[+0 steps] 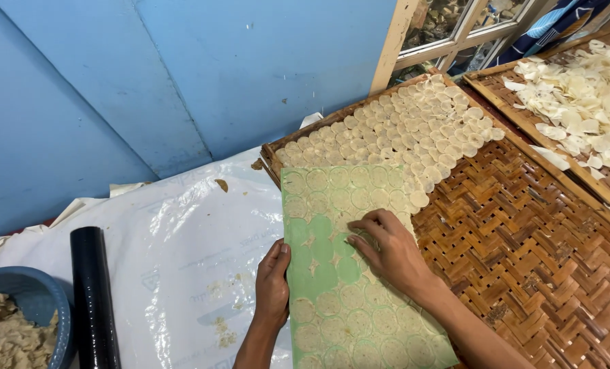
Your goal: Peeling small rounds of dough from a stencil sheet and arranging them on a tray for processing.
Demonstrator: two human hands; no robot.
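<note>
A green sheet (319, 270) covered with thin pale dough rounds lies over the near end of a woven bamboo tray (537, 239). My left hand (272, 283) grips the sheet's left edge, thumb on top. My right hand (390, 249) rests on the sheet's middle, fingertips pinching at a dough round beside a bare green patch where rounds are gone. Rows of pale dough rounds (414, 130) cover the far end of the tray, just beyond the sheet.
A second bamboo tray (503, 92) at the right holds heaped pale chips (585, 96). A white plastic sheet (182, 239) covers the floor at left. A black roller (94, 301) and a blue bowl (49, 301) of dough stand at lower left. A blue wall rises behind.
</note>
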